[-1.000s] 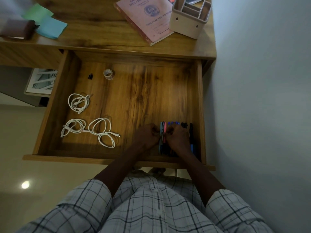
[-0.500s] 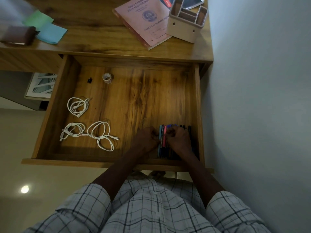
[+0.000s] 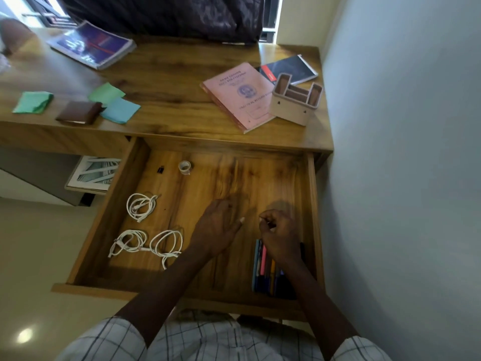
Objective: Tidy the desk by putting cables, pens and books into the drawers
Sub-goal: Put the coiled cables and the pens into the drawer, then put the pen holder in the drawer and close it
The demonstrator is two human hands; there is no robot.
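Here, your left hand [image 3: 218, 227] hovers flat, empty; your right hand [image 3: 281, 237] curls, perhaps pinching something, over pens [image 3: 264, 267] lined along the drawer [image 3: 312, 204] wall, saving room for books [image 3: 239, 96].

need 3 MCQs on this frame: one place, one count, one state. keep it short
1. Where are the pens?
A. the drawer's front right corner
B. in a cup
C. on a chair

2. How many books lie on the desktop?
A. one
B. three
C. five

3. What state is the left hand in?
A. open, fingers straight
B. gripping a cable
C. pinching a pen

Key:
1A, the pens lie along the drawer's right wall near its front.
2B, there is a blue book, a pink book and a dark notebook.
3A, it holds nothing.
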